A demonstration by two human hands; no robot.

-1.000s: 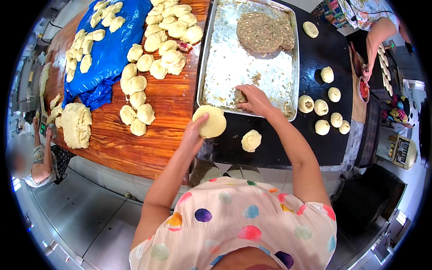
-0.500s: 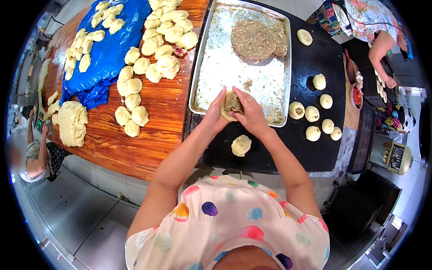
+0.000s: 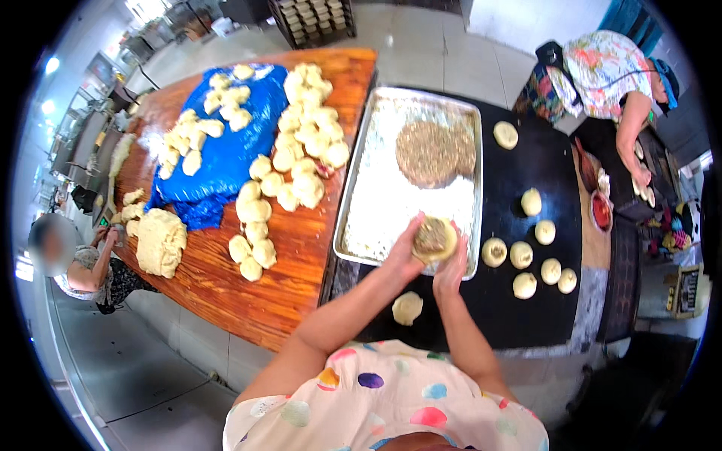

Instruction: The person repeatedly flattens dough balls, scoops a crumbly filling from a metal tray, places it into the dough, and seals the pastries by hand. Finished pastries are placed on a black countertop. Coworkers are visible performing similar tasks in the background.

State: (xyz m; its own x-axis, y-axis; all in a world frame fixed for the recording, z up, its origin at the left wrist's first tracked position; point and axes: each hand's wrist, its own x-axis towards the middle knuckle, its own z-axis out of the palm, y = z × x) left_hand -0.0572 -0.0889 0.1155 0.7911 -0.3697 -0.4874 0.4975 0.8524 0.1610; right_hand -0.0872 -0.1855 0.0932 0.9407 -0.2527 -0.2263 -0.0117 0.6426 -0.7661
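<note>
**Over the tray (image 3: 376, 195), our dough round (image 3: 451, 237) carries filling (image 3: 430, 236)**

Above the tray's near edge we hold the dough round between two cupped hands. Our left hand (image 3: 407, 252) grips its left side, thumb at the rim; our right hand (image 3: 451, 268) curls against its right side, fingers partly hidden. Farther up the tray lies a big brown mound (image 3: 429, 154) of the same-looking filling. Nearer us, one flat dough piece (image 3: 408, 309) rests on the black tabletop (image 3: 481, 319).

To the right of the tray we have eight pale buns (image 3: 521, 255), one showing filling at its top. To the left, on the wooden tabletop (image 3: 301, 263), we see clustered dough pieces (image 3: 307, 135), more of them on a blue cover (image 3: 256, 150), and a thick dough slab (image 3: 161, 242).

At the far right a person (image 3: 609, 71) leans over a dark surface, near a red-filled bowl (image 3: 601, 211); another person (image 3: 83, 278) is at the left edge.
</note>
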